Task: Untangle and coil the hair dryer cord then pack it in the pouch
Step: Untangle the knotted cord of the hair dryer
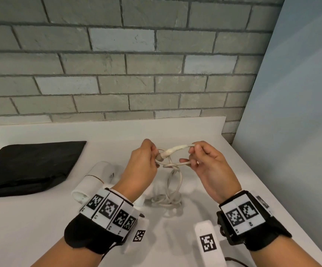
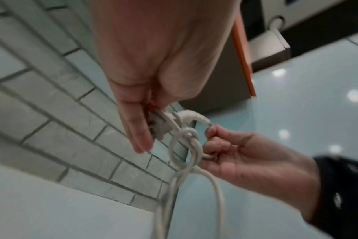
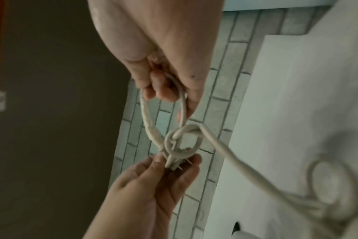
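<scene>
Right, both hands are up above the white counter (image 1: 40, 218), working the knot in the cord (image 1: 172, 182). The left hand (image 1: 142, 166) is pinching the plug (image 3: 173, 163) at its fingertips — the prongs are showing in the right wrist view, pointing toward the palm. The right hand (image 1: 208, 170) is gripping a loop of the same cord, thumb and fingers curled round it, with the tape-wrapped stretch (image 1: 175, 149) arching between the two hands. Just under that arch a small loop is crossing over itself, and the plug is sitting right beside it.

From the knot the cord is dropping down to the counter, where the rest of it is lying in a loose tangle, below and between the wrists. The white hair dryer (image 1: 94, 180) is lying on its side just left of that tangle, partly hidden behind the left wrist. The black pouch (image 1: 27, 166) is lying flat further left of the tangle — well apart from it, near the grey brick wall (image 1: 117, 64).
</scene>
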